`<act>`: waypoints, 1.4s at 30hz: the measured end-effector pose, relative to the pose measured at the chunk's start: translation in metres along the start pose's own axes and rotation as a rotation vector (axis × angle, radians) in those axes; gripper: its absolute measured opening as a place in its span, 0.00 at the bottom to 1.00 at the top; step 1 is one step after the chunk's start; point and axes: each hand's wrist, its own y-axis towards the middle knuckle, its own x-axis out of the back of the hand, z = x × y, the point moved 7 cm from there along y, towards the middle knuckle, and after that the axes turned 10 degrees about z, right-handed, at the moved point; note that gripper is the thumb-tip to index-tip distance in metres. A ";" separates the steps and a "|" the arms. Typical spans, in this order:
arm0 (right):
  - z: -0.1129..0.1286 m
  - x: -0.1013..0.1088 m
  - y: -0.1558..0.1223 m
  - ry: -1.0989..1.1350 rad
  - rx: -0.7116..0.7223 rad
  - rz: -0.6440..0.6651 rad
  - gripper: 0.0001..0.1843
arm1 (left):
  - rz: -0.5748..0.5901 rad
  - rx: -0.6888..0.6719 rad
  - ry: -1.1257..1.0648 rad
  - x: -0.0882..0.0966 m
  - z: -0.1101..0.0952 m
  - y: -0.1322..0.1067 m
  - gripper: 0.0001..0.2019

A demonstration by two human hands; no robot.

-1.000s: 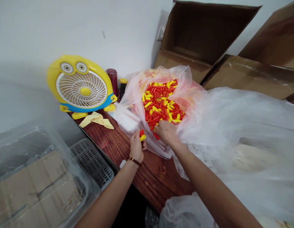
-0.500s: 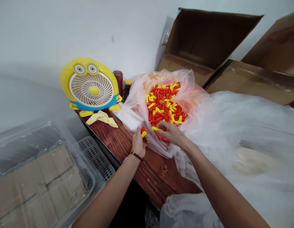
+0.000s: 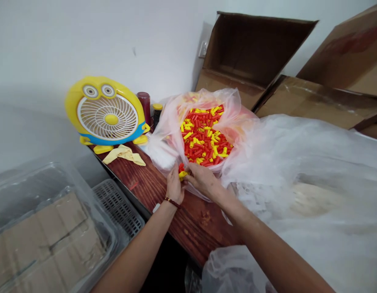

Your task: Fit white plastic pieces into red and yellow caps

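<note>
On the far left stands a clear tub (image 3: 38, 211), then a yellow fan (image 3: 105, 114) on the wooden table (image 3: 188, 219). At the front edge of the bag (image 3: 166, 142), the left hand (image 3: 174, 185) grips 2 small pieces (image 3: 181, 171), red and yellow. The right hand (image 3: 203, 181) pinches them too.

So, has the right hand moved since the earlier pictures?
Yes. The right hand left the pile in the bag, toward the left hand, which holds pieces.
</note>
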 end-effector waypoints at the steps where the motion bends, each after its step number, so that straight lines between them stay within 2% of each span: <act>1: -0.007 0.002 0.001 0.045 0.021 0.010 0.04 | -0.003 0.020 -0.004 0.002 0.001 0.000 0.23; 3: -0.030 0.012 0.003 0.117 0.014 -0.002 0.09 | -0.011 0.056 -0.013 0.006 0.003 0.000 0.22; 4: -0.046 0.019 0.004 0.115 -0.041 -0.030 0.10 | -0.014 0.067 -0.015 0.009 0.004 0.000 0.22; 6: -0.079 0.035 0.005 -0.009 -0.245 -0.104 0.09 | -0.009 0.076 -0.017 0.013 0.005 -0.001 0.22; 8: -0.098 0.044 0.009 -0.198 -0.410 -0.101 0.10 | 0.013 0.082 -0.026 0.014 0.007 -0.002 0.22; 10: -0.098 0.041 0.018 -0.381 -0.466 -0.035 0.12 | 0.043 0.105 -0.044 0.013 0.010 -0.003 0.23; 12: -0.089 0.033 0.029 -0.524 -0.477 0.014 0.14 | 0.056 0.129 -0.059 0.012 0.013 -0.004 0.23; 15: -0.076 0.021 0.040 -0.635 -0.517 0.026 0.15 | 0.057 0.129 -0.065 0.014 0.011 -0.003 0.22; 19: -0.068 0.010 0.045 -0.681 -0.512 0.037 0.17 | 0.070 0.115 -0.072 0.016 0.007 -0.003 0.22; 23: -0.071 0.007 0.041 -0.681 -0.544 0.065 0.17 | 0.066 0.101 -0.077 0.017 0.004 -0.002 0.21; 28: -0.075 0.027 0.030 -0.625 -0.599 0.021 0.17 | 0.030 0.100 -0.127 0.019 0.002 0.000 0.19; 30: -0.073 0.039 0.023 -0.553 -0.577 -0.002 0.17 | -0.009 0.085 -0.137 0.021 0.000 0.001 0.18; 32: -0.065 0.048 0.016 -0.427 -0.475 -0.016 0.14 | -0.056 0.066 -0.130 0.023 -0.001 0.002 0.17; 34: -0.049 0.047 0.009 -0.242 -0.280 0.004 0.10 | -0.100 0.041 -0.117 0.025 -0.003 0.003 0.17; 36: -0.027 0.038 0.002 -0.052 -0.034 0.056 0.07 | -0.131 0.009 -0.099 0.024 -0.005 0.003 0.18; 38: -0.008 0.026 -0.004 0.050 0.133 0.087 0.07 | -0.165 -0.015 -0.068 0.022 -0.005 0.002 0.18; 40: 0.003 0.015 -0.007 0.024 0.160 0.072 0.06 | -0.178 -0.017 -0.035 0.019 -0.004 0.000 0.19; 42: 0.006 0.007 -0.006 -0.072 0.073 0.051 0.06 | -0.161 -0.016 -0.018 0.014 -0.002 -0.001 0.19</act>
